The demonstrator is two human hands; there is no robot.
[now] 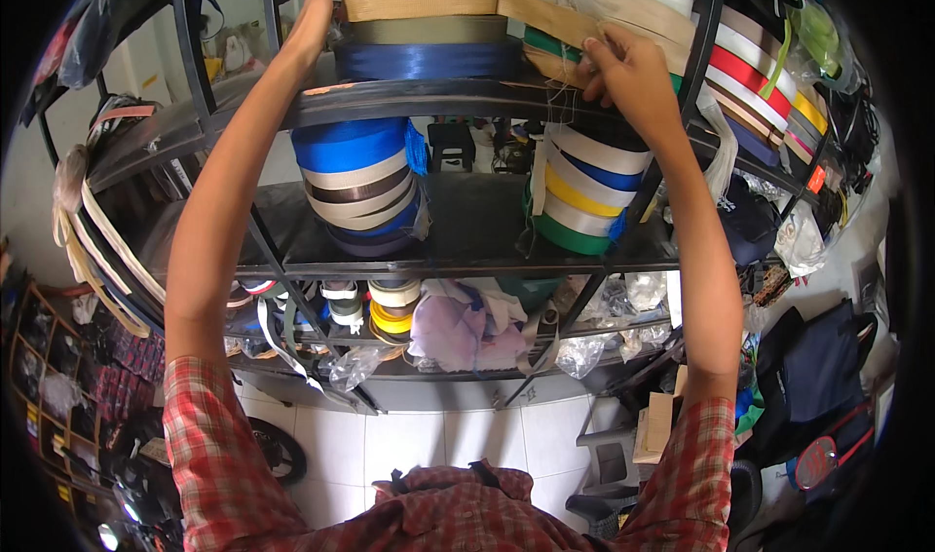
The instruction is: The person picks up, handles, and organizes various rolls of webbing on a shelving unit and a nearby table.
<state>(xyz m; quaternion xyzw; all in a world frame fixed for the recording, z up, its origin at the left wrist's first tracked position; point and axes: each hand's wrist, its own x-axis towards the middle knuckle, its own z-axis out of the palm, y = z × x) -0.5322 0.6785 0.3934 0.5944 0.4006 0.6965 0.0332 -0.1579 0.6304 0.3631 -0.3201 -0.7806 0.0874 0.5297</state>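
On the upper shelf stands a stack of wide webbing rolls: white on top, then a tan roll [419,1], an olive roll [429,31] and a shiny navy roll [429,61]. A loose tan strap [541,16] runs from the tan roll to the right. My right hand [628,70] pinches this strap near its end, with loose threads hanging below. Up along the left side of the stack, my left hand [317,11] is seen edge-on, fingers stretched out; its fingertips reach the picture's top edge.
Black shelving [409,104] spans the view, with uprights beside both arms. Behind my right hand is a stack of beige and green rolls [633,16]. Lower stand a blue-topped stack [355,182] and another stack [584,191]. A cardboard box [657,425] lies at lower right.
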